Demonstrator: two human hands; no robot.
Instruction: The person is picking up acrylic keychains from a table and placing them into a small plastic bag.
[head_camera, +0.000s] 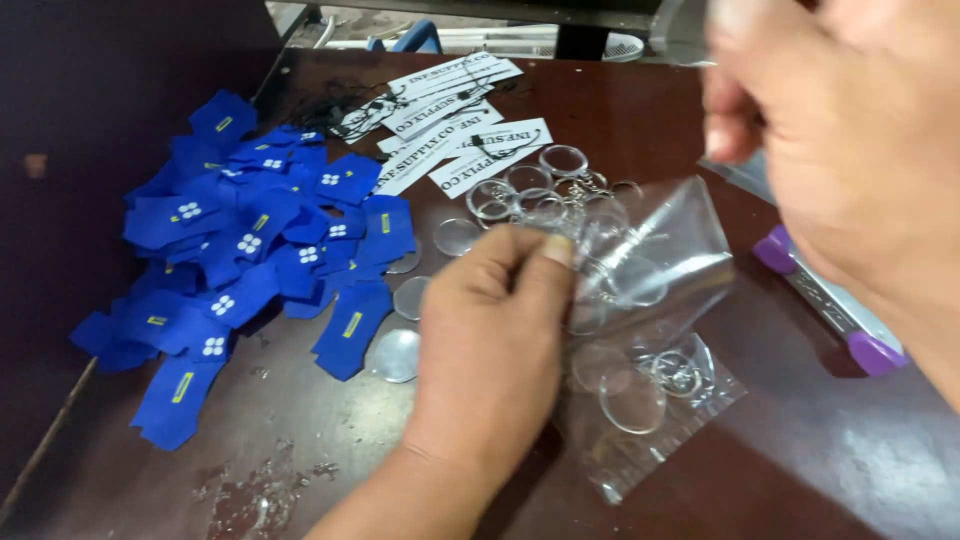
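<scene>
Counter (760, 470): dark reddish-brown, worn, with a scuffed pale patch at the near edge.
Left hand (490, 340): nearest the camera, forearm entering from below; thumb and fingers pinched closed on the upper left edge of a clear plastic bag.
Clear plastic bag (670, 260): partly lifted off the counter, just right of the left hand and touching it; its long axis ran from lower left up to the right, toward the right hand.
Second clear bag (650, 410): lay flat under and in front of the lifted one, with round clear discs and a metal ring visible inside.
Right hand (850, 150): raised, blurred, upper right, close to the lens; fingers curled, seemingly near the bag's far corner, but grip or no grip could not be told.
Key relation: the left hand was the one in contact with the bag; the bag extended rightward from it.
Purple-ended tool (830, 310): flat on the counter, right of the bag, partly under the right hand.
Loose clear discs (398, 355): scattered left of the left hand.
Blue fabric pieces (250, 260): a loose heap, well left.
Key rings (545, 190): clustered beyond the left hand.
White paper tags (460, 120): fanned out at the far side, with dark strings.
</scene>
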